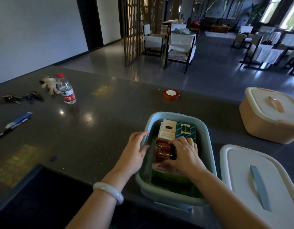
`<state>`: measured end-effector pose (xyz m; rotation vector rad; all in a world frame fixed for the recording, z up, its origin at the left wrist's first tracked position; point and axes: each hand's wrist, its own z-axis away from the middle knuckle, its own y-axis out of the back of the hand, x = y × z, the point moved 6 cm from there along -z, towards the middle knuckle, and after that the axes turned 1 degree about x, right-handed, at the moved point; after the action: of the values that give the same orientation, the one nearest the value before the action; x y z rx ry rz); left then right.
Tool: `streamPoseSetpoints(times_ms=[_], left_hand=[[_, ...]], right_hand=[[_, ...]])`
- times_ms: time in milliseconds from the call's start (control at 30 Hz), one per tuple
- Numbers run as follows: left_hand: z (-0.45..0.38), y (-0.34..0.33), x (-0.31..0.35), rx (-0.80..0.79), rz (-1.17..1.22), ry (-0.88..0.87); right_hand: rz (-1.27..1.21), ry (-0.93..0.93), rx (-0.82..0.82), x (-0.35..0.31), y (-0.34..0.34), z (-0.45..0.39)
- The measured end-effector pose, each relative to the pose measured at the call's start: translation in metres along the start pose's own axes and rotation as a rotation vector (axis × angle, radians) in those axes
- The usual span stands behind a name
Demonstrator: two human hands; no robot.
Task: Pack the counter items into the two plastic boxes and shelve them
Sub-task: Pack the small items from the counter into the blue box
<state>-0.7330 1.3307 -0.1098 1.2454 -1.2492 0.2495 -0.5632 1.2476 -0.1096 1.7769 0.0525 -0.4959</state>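
Packing in progress: left hand (136,146) grips the open pale-green plastic box (207,142) by its nine-o'clock rim, apparently steadying it. Right hand (184,152), fingers curled, holds brown cylindrical batteries (163,150) inside, seemingly fitting them beside the cartons.

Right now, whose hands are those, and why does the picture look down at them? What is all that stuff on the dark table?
There is only one picture, taken by a camera worn on a person's head, so you see their own two arms from above. No machine here, just hands. The left hand, with a white bangle on its wrist, holds the rim of an open pale green plastic box. The right hand reaches inside and grips a pack of brown batteries. Small card packets lie in the box too. Its white lid with a grey handle lies to the right, and a closed peach plastic box stands behind that. Still waiting on the dark grey counter: a red roll of tape, a clear water bottle with a red cap, a fluffy toy, keys and pens.
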Motion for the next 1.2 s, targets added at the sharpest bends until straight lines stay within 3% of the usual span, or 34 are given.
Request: streamPoseSetpoints(times_ms=[867,1200], left_hand=[[-0.007,0.007,0.005,-0.072,-0.119,-0.071],[-0.077,0.031,-0.018,-0.12,-0.239,-0.094]], right_hand=[[-0.119,-0.058,0.021,-0.006,0.003,-0.01],[-0.131,-0.103,0.101,-0.024,0.019,-0.07]])
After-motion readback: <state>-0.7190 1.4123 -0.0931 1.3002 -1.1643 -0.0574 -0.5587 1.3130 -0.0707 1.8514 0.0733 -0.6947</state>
